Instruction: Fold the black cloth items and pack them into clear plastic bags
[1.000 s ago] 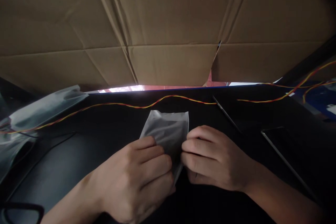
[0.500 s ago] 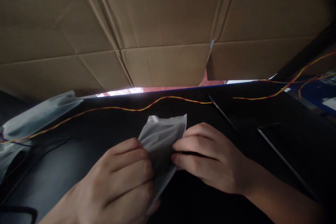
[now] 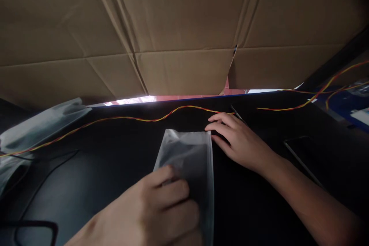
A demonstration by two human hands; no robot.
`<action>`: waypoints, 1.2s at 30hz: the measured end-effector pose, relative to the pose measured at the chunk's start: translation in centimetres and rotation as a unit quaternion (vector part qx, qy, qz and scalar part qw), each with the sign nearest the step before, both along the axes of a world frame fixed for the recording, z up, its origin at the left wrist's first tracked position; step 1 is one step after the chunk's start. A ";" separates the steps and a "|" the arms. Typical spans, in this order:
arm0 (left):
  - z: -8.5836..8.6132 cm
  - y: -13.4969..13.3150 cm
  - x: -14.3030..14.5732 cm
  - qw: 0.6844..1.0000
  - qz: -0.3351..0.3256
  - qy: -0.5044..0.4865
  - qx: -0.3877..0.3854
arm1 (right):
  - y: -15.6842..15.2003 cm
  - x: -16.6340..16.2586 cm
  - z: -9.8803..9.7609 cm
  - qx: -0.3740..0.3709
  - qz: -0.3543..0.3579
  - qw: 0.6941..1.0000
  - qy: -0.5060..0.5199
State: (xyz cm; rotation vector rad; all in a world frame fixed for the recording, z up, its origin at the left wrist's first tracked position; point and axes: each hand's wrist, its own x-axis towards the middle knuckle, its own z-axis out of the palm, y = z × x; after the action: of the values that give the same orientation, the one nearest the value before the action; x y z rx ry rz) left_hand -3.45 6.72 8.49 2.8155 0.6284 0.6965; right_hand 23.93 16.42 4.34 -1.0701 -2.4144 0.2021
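A small translucent grey plastic bag (image 3: 188, 157) with a dark item inside lies flat on the black table (image 3: 115, 142). My left hand (image 3: 155, 211) is pressed on the bag's near end, fingers curled over it. My right hand (image 3: 238, 138) lies past the bag's far right corner, fingers spread on the table, touching a thin dark flat object (image 3: 238, 114). A twisted red-and-yellow wire (image 3: 144, 118) runs across the table just beyond both hands.
A large brown cardboard sheet (image 3: 184, 27) stands as a wall behind the table. More plastic bags (image 3: 40, 127) lie at the left. A dark flat panel (image 3: 302, 153) sits at the right, with more red-yellow wires (image 3: 317, 96) above it. A black cable (image 3: 43, 173) trails at left.
My right hand let go of the bag and moved forward and right toward the wire. The bag now lies flattened out under my left hand.
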 end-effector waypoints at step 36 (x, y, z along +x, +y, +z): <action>-5.4 2.7 -0.4 0.954 0.285 0.058 -0.067 | -2.7 -1.1 2.7 -0.424 -0.068 0.901 0.066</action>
State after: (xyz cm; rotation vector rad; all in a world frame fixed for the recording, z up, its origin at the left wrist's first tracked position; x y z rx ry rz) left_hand -3.87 9.46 3.14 2.5610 1.4814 0.5409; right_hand 22.79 13.77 6.99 -1.4983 -2.1146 1.3178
